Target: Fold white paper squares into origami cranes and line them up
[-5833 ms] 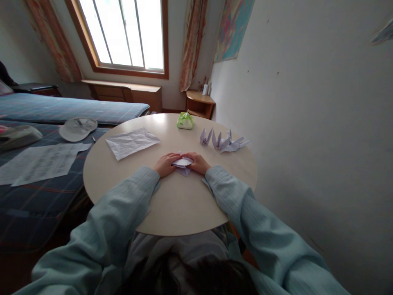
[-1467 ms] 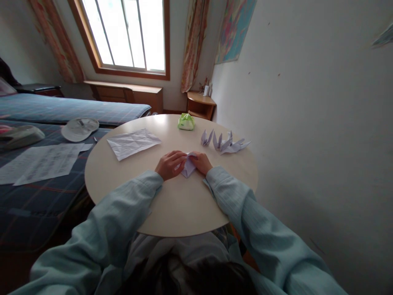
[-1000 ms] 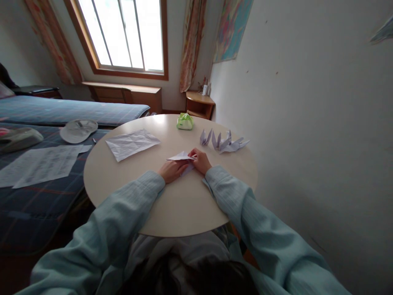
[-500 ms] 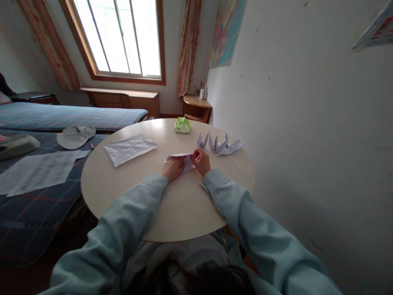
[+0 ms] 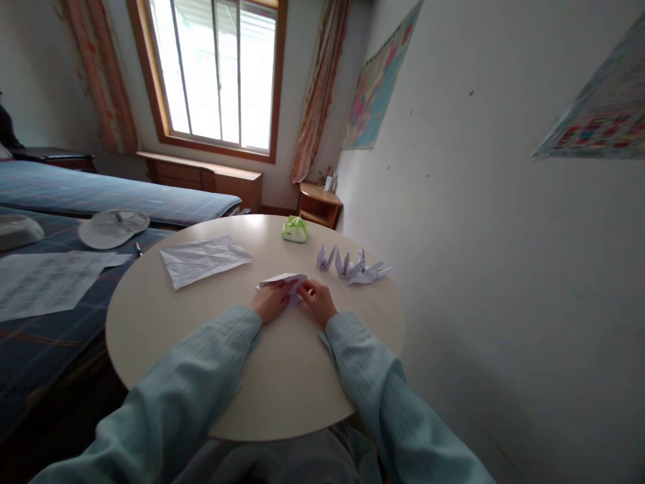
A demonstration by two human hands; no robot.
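Observation:
A folded piece of white paper [image 5: 293, 296] lies on the round table in front of me, partly covered by my fingers. My left hand [image 5: 271, 302] rests over its left side and holds it down. On the right side, my right hand [image 5: 318, 301] has its fingers curled and pinched at the paper's edge. Just beyond that hand stand several folded paper cranes [image 5: 367, 272], with one crane [image 5: 325, 258] a little apart on the left. A creased, flattened white sheet [image 5: 204, 261] is at the table's left.
A green-and-white tissue pack [image 5: 295, 230] sits near the far edge of the round table [image 5: 166, 336]. Left of the table is a bed with a plaid cover [image 5: 45, 356], bearing a pale cap [image 5: 113, 228] and printed sheets [image 5: 50, 279]. A white wall [image 5: 478, 269] borders the right side.
My right hand has shifted slightly left and nearer along the folded paper, baring its far right corner. My left hand stays on the paper. The head view has tilted upward.

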